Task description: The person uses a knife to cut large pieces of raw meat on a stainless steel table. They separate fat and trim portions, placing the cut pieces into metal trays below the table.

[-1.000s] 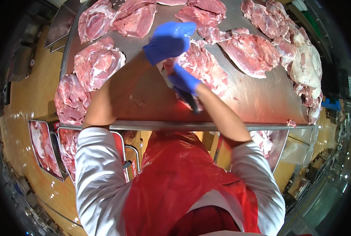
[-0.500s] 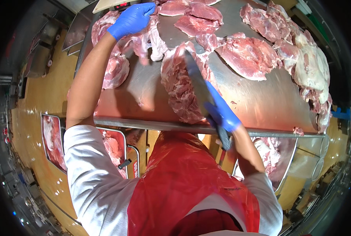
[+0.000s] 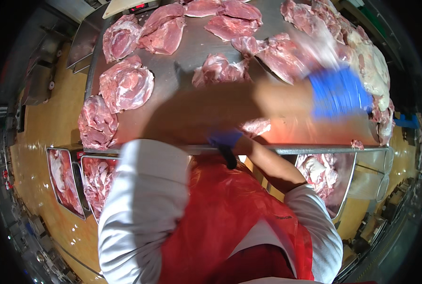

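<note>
My left arm reaches across my front to the right side of the steel table (image 3: 166, 75). The blue-gloved left hand (image 3: 341, 92) is smeared by motion near large pieces of raw meat with pale fat (image 3: 369, 71). A blurred whitish strip, like trimmed fat (image 3: 320, 47), is beside it; whether my fingers grip it cannot be told. Below that forearm, my gloved right hand (image 3: 227, 138) is closed around a knife's dark handle (image 3: 228, 157) at the table's front edge; the blade is hidden. A piece of raw meat (image 3: 220, 70) lies in the middle, partly covered by my left forearm.
Several trimmed meat pieces (image 3: 126, 83) lie along the table's left side and far edge. Metal trays of meat (image 3: 65, 177) stand below at left, with another tray (image 3: 318, 176) below at right. A scale with a lit display (image 3: 137, 8) sits at the far left.
My left hand has swung from the far left over to the right side, and the pale strip of trimmings at the left is gone from there. My right hand with the knife has moved left, toward me.
</note>
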`<state>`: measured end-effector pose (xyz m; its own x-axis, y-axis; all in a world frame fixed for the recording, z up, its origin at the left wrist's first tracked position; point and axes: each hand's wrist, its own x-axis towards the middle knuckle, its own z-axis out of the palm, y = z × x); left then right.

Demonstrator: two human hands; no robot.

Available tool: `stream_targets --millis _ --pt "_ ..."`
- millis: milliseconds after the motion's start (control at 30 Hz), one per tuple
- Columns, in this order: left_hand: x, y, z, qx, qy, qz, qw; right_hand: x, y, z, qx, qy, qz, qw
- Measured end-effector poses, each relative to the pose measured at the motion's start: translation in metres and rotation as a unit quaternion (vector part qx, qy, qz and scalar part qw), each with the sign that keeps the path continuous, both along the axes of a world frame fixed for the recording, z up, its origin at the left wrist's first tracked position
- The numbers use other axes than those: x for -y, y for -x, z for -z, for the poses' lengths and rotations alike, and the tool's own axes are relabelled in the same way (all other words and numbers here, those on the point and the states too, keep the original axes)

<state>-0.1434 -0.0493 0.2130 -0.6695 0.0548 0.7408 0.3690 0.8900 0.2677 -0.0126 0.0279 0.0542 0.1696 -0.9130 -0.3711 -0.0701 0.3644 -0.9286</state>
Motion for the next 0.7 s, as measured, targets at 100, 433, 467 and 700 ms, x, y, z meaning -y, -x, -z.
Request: stream_targets --millis 100,433,467,700 --pt "-0.153 0.025 0.054 0.156 0.053 0.026 0.986 0.001 0.020 0.035 -0.099 0.188 0.135 0.968" --pt "0.103 -0.135 0.146 0.494 -0.003 -0.318 0.809 -0.117 0.126 0.077 0.042 0.087 0.412 0.906" --pt "0.139 -0.228 0.203 0.208 -0.149 -0.337 0.906 -0.100 0.103 0.079 0.050 0.158 0.341 0.925" --pt "0.048 -0.271 0.221 0.069 -0.059 -0.403 0.911 -0.023 0.111 0.102 -0.058 0.166 0.351 0.920"
